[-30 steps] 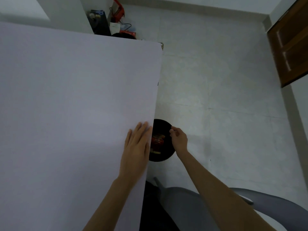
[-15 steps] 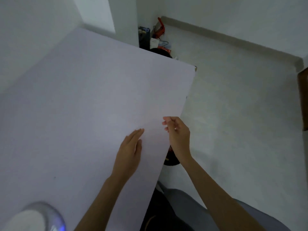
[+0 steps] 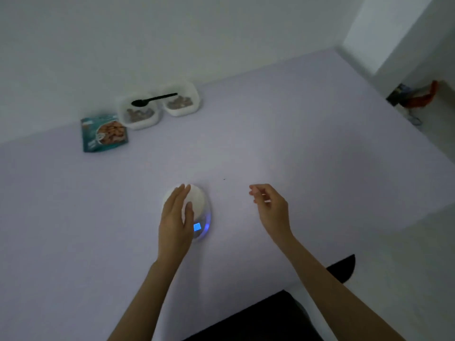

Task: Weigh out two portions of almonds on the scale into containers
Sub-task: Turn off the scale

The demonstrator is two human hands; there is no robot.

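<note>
Lift flat, straight-fingered left hand [image 3: 175, 225] off scale [image 3: 198, 205], hold loosely curled, empty right hand [image 3: 272, 209] clear at 3 o'clock, then confirm zero reading.

Pale lilac table [image 3: 295, 143], white walls [image 3: 172, 33] — dim light

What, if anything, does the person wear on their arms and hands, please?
Nothing shows: the left hand and right hand are bare, with no gloves, rings, watch or bracelet visible. The left forearm and right forearm are uncovered to the frame's lower edge, so no sleeves appear.
</note>
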